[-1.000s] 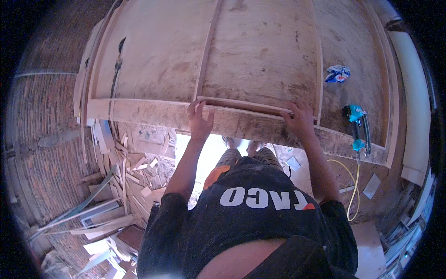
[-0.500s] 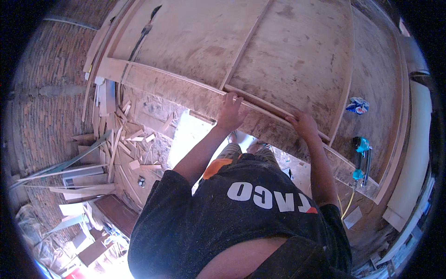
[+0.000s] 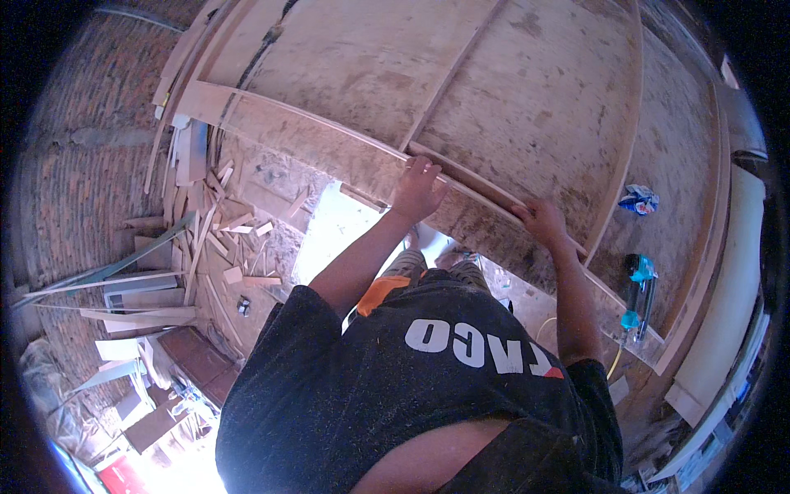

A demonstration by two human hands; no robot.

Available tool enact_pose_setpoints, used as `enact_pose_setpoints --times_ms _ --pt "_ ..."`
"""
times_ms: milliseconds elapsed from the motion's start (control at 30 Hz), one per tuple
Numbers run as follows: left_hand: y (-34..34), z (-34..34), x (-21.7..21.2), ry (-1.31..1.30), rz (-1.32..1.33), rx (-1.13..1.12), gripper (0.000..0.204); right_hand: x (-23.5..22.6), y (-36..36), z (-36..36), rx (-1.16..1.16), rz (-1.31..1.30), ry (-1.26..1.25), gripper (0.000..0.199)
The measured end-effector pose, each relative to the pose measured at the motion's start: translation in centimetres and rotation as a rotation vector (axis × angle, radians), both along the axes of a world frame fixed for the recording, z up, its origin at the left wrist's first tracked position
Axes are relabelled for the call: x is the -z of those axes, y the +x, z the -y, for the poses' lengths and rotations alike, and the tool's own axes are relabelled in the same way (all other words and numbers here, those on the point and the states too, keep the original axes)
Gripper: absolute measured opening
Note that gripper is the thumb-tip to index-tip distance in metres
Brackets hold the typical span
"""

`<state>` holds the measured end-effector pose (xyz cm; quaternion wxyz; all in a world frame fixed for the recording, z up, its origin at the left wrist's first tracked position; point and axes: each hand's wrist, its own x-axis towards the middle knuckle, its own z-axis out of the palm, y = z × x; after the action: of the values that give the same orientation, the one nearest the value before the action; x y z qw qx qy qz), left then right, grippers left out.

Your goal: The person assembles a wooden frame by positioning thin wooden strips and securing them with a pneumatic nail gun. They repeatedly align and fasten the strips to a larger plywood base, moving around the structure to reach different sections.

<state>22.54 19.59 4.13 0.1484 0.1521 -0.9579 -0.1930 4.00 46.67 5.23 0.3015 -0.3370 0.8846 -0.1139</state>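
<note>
A short wooden strip [image 3: 484, 184] lies along the inner side of the long front rail [image 3: 317, 123] of a wooden frame on the worktable. Its left end meets a thin divider strip [image 3: 455, 74] that runs away from me. My left hand [image 3: 420, 191] is closed over the rail and strip near that joint, fingers curled across the top. Further right, my right hand [image 3: 543, 222] grips the short strip near its right end, its thumb and fingers around the wood. The undersides of both grips are hidden.
A teal-and-black nail gun [image 3: 638, 292] with a yellow hose lies at the right of the table, near a crumpled blue-and-white packet [image 3: 639, 200]. Wood offcuts [image 3: 218, 239] litter the floor at left, beside a brick wall [image 3: 90, 193]. A pale rolled sheet [image 3: 732, 280] stands far right.
The whole view has shifted slightly, so the table sits a little further right and higher. Both hands keep their places on the wood.
</note>
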Motion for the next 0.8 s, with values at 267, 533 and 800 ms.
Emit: enact_pose_setpoints --times_ms 267,533,800 --pt "-0.2 0.4 1.0 -0.030 0.030 0.000 0.043 1.2 0.0 -0.5 -0.065 -0.130 -0.128 0.052" --pt "-0.1 0.9 2.4 -0.015 0.043 0.010 0.043 2.3 1.8 -1.4 -0.052 -0.408 -0.245 0.049" --pt "-0.7 0.9 2.0 -0.056 -0.012 0.004 0.040 2.8 -1.4 -1.4 -0.229 -0.299 -0.257 0.043"
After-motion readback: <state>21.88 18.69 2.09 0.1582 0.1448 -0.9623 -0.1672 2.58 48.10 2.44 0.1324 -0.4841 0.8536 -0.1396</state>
